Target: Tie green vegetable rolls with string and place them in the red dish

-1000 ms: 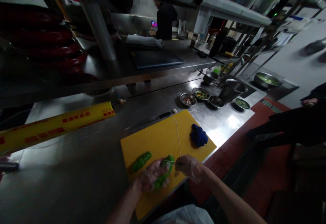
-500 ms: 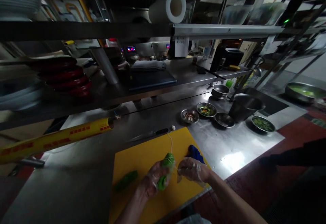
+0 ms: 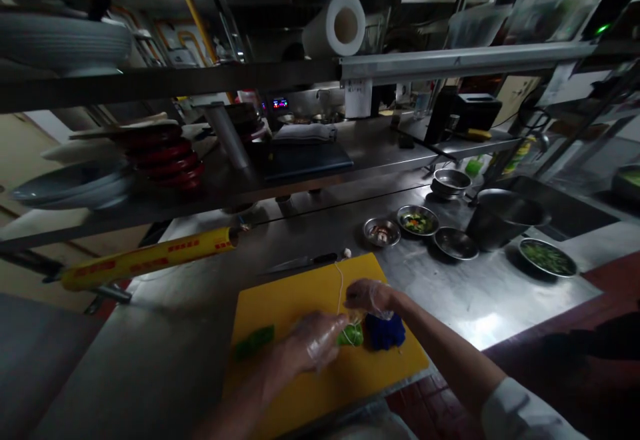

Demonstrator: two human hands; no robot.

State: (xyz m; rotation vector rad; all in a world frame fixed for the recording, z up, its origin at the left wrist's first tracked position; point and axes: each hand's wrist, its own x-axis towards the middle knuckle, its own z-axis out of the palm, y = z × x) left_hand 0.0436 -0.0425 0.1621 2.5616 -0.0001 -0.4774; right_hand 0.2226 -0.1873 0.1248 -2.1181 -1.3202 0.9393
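My left hand [image 3: 320, 339], in a clear plastic glove and slightly blurred, closes on the left end of a green leafy roll [image 3: 352, 335] low over the yellow cutting board [image 3: 310, 393]. White string [image 3: 341, 283] loops round the roll and runs up to a small ball of string [image 3: 347, 253] behind the board. My right hand [image 3: 371, 297], also gloved, is closed just above the roll; it seems to pinch the string, though its fingertips are partly hidden. Right of the roll sits a crumpled blue item [image 3: 385, 331], perhaps cloth. Another green piece [image 3: 255, 341] lies on the board's left side.
A knife [image 3: 303, 263] lies behind the board. Metal bowls of mushroom-like pieces [image 3: 381, 233], mixed vegetables [image 3: 418, 220] and greens [image 3: 547, 257] stand right, near a dark metal container [image 3: 505, 220]. A yellow printed roll [image 3: 150, 260] juts in from the left, under the shelf [image 3: 300, 183].
The green roll has moved right and turned, coming down beside the blue item. My left hand followed it rightward; my right hand rose to the roll's far side. The camera view shifted slightly.
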